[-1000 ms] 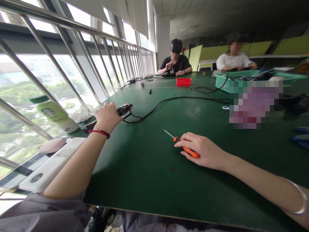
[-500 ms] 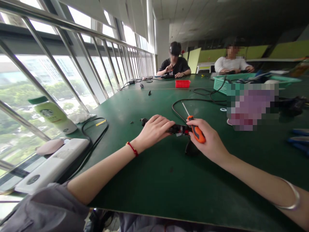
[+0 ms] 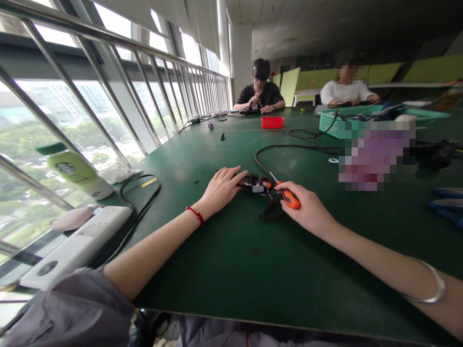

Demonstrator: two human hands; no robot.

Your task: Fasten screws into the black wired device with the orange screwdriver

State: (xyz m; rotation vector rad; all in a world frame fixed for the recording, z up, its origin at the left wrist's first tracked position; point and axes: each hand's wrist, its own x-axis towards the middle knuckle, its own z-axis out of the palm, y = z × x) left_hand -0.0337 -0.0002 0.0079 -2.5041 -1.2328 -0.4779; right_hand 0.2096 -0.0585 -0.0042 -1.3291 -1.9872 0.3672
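Note:
A black handheld device (image 3: 246, 182) with its inside exposed lies on the green table, showing a silvery block, red parts and thin coloured wires. My left hand (image 3: 221, 189) lies over its left end, thumb on the near side and some fingers stretched across the top, holding it; that end is mostly hidden. My right hand (image 3: 306, 206) is closed around the orange and black handle of a screwdriver (image 3: 290, 198) at the device's right end. The screwdriver's shaft slants up and left, away from me. A dark curved piece (image 3: 271, 212) sits just below the device, partly behind my right fingers.
A black cable (image 3: 285, 146) curves behind the device. At left stand a green-capped bottle (image 3: 77, 172) and a white box (image 3: 77, 246). Further back are a red tray (image 3: 272, 123) and a green basket (image 3: 329, 123); blue-handled tools (image 3: 446, 206) lie right. Two people sit opposite.
The device has shifted slightly left and turned, showing more of its inside and wires. My left fingers have lifted and spread somewhat. My right hand has lowered the screwdriver's shaft, still gripping the handle.

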